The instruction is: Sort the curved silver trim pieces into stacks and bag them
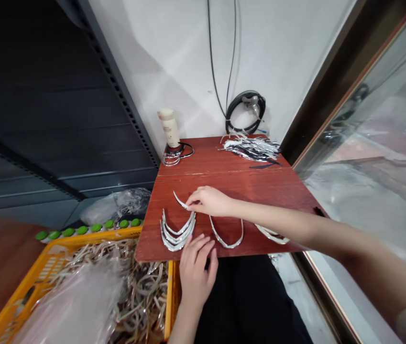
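Over the middle of the red-brown table, my right hand [210,200] pinches a thin curved silver strip [179,199] between thumb and fingertips. Part of the strip is hidden by the fingers. Just below it lies a nested stack of U-shaped silver strips [174,241]. My left hand [197,267] rests at the table's front edge with its fingers stretched out, the fingertips beside the stack's right side. Whether they touch the stack, I cannot tell. A single U-shaped strip [229,245] lies right of the stack. More curved strips [272,236] show partly under my right forearm.
A pile of silver and black strips [253,148] lies at the table's [203,167] back right, below a coiled black cable [228,117]. At back left stands a white bottle [169,129] by dark rings. A yellow crate [170,296] of curved pieces and plastic wrap stands lower left.
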A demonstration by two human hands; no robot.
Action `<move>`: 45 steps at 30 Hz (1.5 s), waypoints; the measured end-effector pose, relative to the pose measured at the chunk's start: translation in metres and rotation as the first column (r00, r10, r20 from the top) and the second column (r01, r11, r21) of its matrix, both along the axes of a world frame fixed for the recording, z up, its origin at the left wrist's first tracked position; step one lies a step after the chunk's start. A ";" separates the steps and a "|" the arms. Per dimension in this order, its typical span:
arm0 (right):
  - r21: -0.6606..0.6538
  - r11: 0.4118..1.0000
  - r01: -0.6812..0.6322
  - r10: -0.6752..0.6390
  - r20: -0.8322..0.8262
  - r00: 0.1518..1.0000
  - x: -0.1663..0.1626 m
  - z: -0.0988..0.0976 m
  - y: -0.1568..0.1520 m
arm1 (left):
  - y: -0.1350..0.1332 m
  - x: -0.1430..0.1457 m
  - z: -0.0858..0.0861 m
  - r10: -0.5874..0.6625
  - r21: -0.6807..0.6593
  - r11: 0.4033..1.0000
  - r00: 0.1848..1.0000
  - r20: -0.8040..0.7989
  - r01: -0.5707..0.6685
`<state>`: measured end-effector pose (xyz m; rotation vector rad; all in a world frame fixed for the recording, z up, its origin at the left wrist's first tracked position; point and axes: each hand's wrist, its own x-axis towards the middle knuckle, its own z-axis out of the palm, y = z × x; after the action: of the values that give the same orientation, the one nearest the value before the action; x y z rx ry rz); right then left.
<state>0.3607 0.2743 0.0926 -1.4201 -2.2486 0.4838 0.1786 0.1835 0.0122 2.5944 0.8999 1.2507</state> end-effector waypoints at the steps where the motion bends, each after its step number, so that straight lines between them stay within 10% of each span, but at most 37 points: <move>1: -0.027 1.000 -0.002 0.003 0.007 1.000 -0.010 -0.001 0.008 | -0.001 -0.008 -0.002 0.066 0.014 0.998 0.998 0.019 -0.066; 9: -0.085 0.996 -0.033 0.056 0.293 0.954 -0.061 -0.007 0.007 | 0.013 -0.056 -0.025 0.431 -0.050 0.902 0.901 0.050 -0.428; 18: -0.227 0.973 0.027 0.036 0.268 0.963 -0.072 0.003 0.000 | 0.016 -0.063 -0.031 0.438 -0.108 0.894 0.899 0.011 -0.434; 29: -0.168 0.985 0.043 -0.056 -0.075 0.996 0.016 0.009 0.014 | 0.018 -0.048 -0.017 0.374 -0.043 0.925 0.925 -0.059 -0.377; 35: -0.084 0.993 -0.088 0.094 0.065 0.993 -0.030 -0.001 0.011 | 0.027 -0.039 -0.015 0.410 -0.009 0.908 0.893 -0.184 -0.419; 45: -0.367 0.920 -0.135 0.208 0.165 0.964 -0.042 -0.003 0.052 | 0.029 -0.041 -0.024 0.416 0.026 0.908 0.894 -0.167 -0.417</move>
<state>0.3183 0.3266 0.0898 -1.5020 -2.5614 0.8768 0.1376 0.2126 -0.0113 2.6141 1.5589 1.1085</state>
